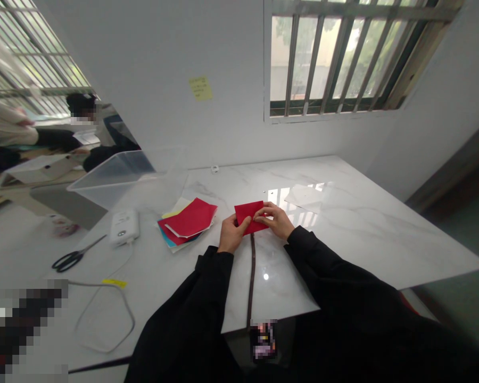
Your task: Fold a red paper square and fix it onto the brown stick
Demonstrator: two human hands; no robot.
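Here we are at the middle of the table, and both hands are on the job! The left hand [232,234] and the right hand [273,219] have a narrow, firm pinch on a small red paper [244,213], which sits between them with its right end tucked under the right fingers. Black sleeves [327,271] run back from both wrists.

Just below the hands, a dark strap [251,282] runs straight toward the near edge of the white marble table [363,234]. Over to the left of the hands sits a loose stack of coloured paper [189,223], red on top, with white, blue and yellow sheets showing beneath.

Further left, we have black-handled scissors [72,257] lying open, and a white power bank [123,226] with a thin cable [104,324] looping across the marble, a yellow tag [114,283] on it. Beyond those stands a transparent plastic box [115,175], tipped on its side near the far corner.

Out on the right, a thin transparent sheet [305,198] lies flat, catching the window's glare. At the back, the table meets a white wall with a yellow sticky note [200,89] and a barred window [335,58] above it. Far left, two other people [82,106] are seated beyond the table.
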